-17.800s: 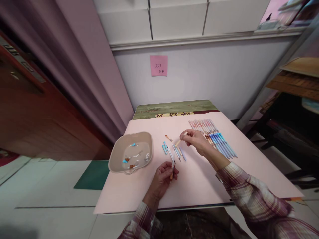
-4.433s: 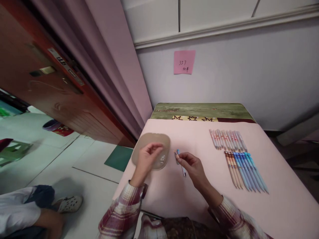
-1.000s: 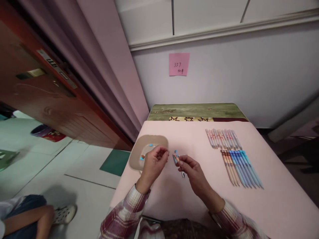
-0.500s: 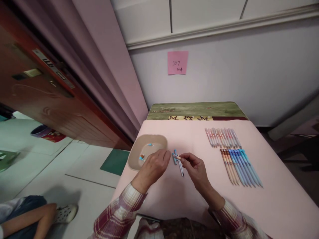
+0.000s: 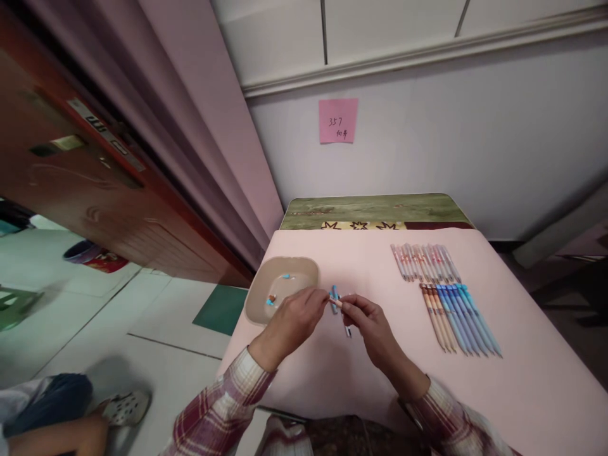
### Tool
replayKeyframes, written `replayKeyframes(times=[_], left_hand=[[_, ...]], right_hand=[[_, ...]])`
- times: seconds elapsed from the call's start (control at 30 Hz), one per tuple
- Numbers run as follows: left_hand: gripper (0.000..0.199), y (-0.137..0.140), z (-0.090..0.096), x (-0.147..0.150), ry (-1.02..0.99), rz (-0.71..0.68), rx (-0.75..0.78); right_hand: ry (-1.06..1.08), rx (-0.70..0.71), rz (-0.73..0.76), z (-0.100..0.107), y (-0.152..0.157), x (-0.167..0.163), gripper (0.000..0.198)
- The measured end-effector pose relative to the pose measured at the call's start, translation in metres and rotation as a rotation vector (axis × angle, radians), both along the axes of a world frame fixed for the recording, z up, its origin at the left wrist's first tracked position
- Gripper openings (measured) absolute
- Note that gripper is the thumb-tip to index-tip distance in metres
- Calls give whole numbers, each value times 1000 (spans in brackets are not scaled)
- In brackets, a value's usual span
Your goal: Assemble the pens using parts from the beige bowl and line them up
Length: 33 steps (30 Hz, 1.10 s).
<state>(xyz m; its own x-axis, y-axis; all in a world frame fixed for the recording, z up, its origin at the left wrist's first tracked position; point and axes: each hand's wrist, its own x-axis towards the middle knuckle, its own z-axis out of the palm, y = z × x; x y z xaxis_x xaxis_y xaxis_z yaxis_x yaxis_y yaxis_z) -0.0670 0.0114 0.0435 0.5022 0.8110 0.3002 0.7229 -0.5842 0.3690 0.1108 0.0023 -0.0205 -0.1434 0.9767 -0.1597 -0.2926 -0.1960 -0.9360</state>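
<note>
My right hand (image 5: 373, 323) is closed around a short peach-coloured pen barrel (image 5: 336, 303), which points left. At the barrel's left end, the fingers of my left hand (image 5: 297, 316) are pinched together; any small part between them is hidden. Under the hands lie a blue-topped pen part (image 5: 334, 291) and a thin dark-tipped piece (image 5: 349, 332), both partly covered. To the left is a beige bin (image 5: 254, 297) with a few small blue and brown pieces (image 5: 270, 299) in it.
On the right, a row of blue and peach pens (image 5: 458, 320) lies below a row of clear pens with reddish marks (image 5: 425, 263). The pink tabletop (image 5: 522, 380) meets a green patterned board (image 5: 365, 208) by the wall. Someone's shoe (image 5: 126, 407) rests on the floor, left.
My left fingertips have moved slightly right and now meet the barrel's end. My right hand has shifted a little, still holding the barrel.
</note>
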Motion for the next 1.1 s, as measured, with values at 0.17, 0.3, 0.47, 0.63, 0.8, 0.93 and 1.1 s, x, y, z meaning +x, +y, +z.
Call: replayKeyframes(times=[0.17, 0.3, 0.47, 0.63, 0.8, 0.93, 1.1], left_hand=[[12, -3, -5, 5, -466, 168, -246], [26, -9, -18, 14, -986, 356, -500], [21, -16, -30, 26, -1051, 320, -563], [19, -17, -28, 24, -1087, 402, -551], [20, -16, -28, 12, -1269, 450, -546], [30, -17, -33, 4, -1340, 456, -532], [35, -14, -34, -6, -1425, 434, -600]], right_hand=[[137, -54, 70, -2, -2, -4, 25], [262, -143, 94, -4, -3, -8, 27], [360, -180, 148, -7, -6, -15, 28], [180, -81, 147, -6, -4, -12, 37], [-20, 13, -47, -7, 9, 8, 38], [-162, 33, -127, -26, 20, 29, 37], [-619, 84, -152, -53, 27, 57, 32]])
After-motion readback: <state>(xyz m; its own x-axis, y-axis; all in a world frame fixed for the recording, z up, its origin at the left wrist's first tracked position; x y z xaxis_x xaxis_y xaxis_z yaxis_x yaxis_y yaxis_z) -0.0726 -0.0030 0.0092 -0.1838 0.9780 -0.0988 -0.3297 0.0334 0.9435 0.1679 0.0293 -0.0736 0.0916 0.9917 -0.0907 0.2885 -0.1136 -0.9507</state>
